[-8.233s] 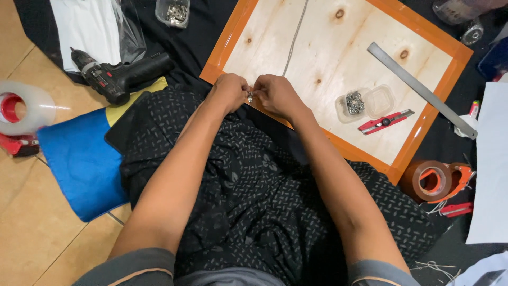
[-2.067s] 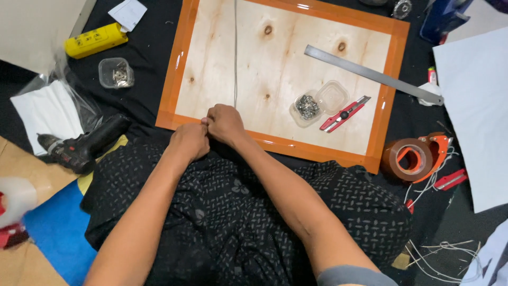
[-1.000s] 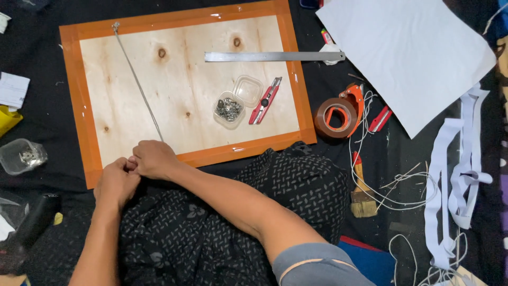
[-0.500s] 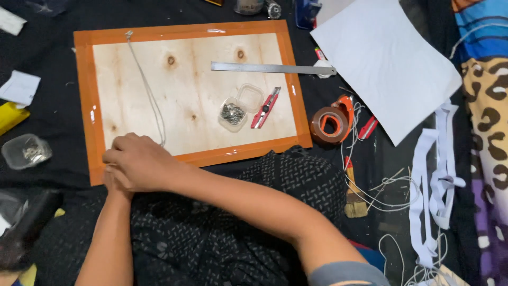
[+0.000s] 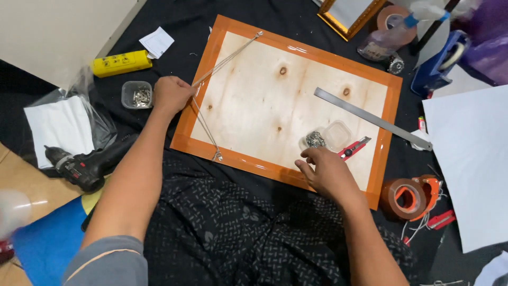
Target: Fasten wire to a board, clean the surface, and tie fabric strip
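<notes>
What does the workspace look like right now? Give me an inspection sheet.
Surface: black cloth on the floor.
Job's things: orange-framed plywood board; wire strung across its left corner.
Clutter: steel ruler, red cutter, tubs of screws, drill, tape roll.
Hands: left hand pulls the wire sideways; right hand rests on the board's near edge.
Cables: loose strings by the tape.
Surroundings: white sheet, wall at upper left.

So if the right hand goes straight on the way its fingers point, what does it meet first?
Probably the small clear plastic container of metal bits, just beyond the right hand; depth is hard to judge.
</notes>
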